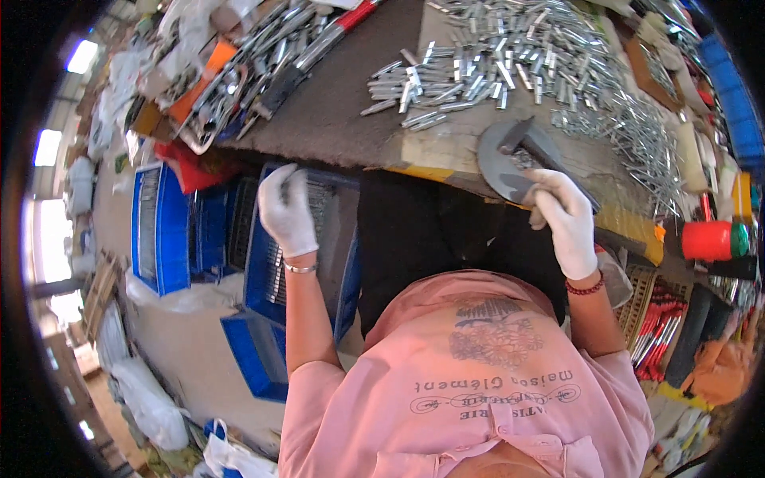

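Note:
My left hand (288,213), in a white glove, hangs over a blue bin (344,275) holding rows of small metal pieces. Its fingers are curled in; whatever they may hold is hidden. My right hand (562,217), also gloved in white, is at the bench edge with thumb and fingers bent together, and I cannot make out anything in them. Just beyond it lies a round grey metal plate (496,165). A dark hammer-like tool (535,143) rests across the plate, its handle running behind my right hand; I cannot tell whether they touch.
Loose shiny metal tubes (498,60) heap on the bench (343,103), with thinner pieces (637,143) to their right. Mixed tools (231,95) crowd the far left. Other blue bins (163,231) stand at lower left. A red and green spool (713,240) sits at right.

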`<control>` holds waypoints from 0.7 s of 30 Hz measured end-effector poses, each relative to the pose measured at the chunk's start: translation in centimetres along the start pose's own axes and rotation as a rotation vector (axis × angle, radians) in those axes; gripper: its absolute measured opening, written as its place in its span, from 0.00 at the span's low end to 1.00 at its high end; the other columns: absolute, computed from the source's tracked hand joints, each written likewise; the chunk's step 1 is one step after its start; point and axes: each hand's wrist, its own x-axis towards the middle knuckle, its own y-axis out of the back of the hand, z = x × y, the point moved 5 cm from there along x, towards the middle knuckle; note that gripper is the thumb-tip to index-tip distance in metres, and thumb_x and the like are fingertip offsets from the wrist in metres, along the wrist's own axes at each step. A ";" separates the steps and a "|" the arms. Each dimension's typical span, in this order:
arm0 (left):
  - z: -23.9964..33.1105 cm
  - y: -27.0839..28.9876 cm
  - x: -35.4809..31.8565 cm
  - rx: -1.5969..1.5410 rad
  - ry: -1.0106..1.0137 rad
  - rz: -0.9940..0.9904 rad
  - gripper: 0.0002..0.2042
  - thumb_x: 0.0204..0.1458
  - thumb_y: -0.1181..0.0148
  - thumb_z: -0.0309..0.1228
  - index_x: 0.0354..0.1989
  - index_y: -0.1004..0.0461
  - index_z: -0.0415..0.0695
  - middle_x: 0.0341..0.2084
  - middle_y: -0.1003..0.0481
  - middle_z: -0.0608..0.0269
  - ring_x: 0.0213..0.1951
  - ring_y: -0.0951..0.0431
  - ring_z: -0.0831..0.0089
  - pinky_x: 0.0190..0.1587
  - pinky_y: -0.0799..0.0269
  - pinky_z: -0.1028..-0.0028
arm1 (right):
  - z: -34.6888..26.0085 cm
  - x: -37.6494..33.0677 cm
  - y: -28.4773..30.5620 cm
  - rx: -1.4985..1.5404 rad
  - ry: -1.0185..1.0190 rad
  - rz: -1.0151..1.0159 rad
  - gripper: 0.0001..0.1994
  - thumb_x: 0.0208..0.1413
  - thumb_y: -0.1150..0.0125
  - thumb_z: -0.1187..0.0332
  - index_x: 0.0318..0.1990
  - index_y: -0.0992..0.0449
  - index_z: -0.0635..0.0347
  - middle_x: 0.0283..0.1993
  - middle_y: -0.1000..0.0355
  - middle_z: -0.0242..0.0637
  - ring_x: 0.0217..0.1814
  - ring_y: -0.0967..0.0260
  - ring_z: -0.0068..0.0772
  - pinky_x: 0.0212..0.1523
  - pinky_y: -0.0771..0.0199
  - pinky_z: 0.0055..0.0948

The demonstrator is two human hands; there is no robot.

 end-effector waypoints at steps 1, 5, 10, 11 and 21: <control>5.0 -1.7 1.8 -0.084 -0.108 -0.097 0.08 0.52 0.28 0.23 0.40 0.17 0.41 0.40 0.18 0.55 0.40 0.17 0.62 0.47 0.22 0.67 | 0.1 -0.2 0.1 -0.010 -0.021 0.021 0.14 0.69 0.47 0.74 0.58 0.22 0.62 0.39 0.21 0.29 0.31 0.30 0.14 0.33 0.27 0.19; 14.4 -8.6 4.2 -0.164 -0.326 -0.414 0.06 0.49 0.28 0.27 0.36 0.16 0.46 0.36 0.20 0.53 0.40 0.19 0.52 0.44 0.22 0.60 | 0.0 -0.7 0.4 0.041 -0.011 -0.037 0.14 0.69 0.46 0.73 0.58 0.23 0.65 0.39 0.21 0.32 0.33 0.27 0.17 0.36 0.26 0.20; 16.2 -13.1 4.2 0.060 -0.451 -0.619 0.06 0.53 0.31 0.35 0.36 0.15 0.49 0.38 0.21 0.54 0.45 0.20 0.50 0.48 0.24 0.57 | -1.0 -2.9 1.7 -0.118 0.103 -0.088 0.11 0.68 0.44 0.72 0.53 0.19 0.64 0.40 0.19 0.32 0.38 0.23 0.20 0.41 0.21 0.24; 16.3 -13.7 4.4 0.046 -0.411 -0.713 0.06 0.53 0.31 0.35 0.36 0.15 0.48 0.38 0.21 0.54 0.45 0.21 0.50 0.49 0.25 0.57 | -1.0 -3.4 2.4 -0.126 0.070 -0.084 0.11 0.68 0.44 0.72 0.53 0.19 0.64 0.40 0.19 0.32 0.39 0.23 0.20 0.41 0.21 0.25; 22.1 -12.4 1.6 -0.269 -0.459 -0.774 0.05 0.48 0.30 0.24 0.33 0.19 0.44 0.35 0.23 0.55 0.41 0.21 0.53 0.46 0.26 0.61 | 0.4 -2.4 19.1 -1.316 0.223 0.741 0.04 0.57 0.35 0.67 0.38 0.18 0.50 0.36 0.25 0.35 0.41 0.21 0.44 0.39 0.21 0.42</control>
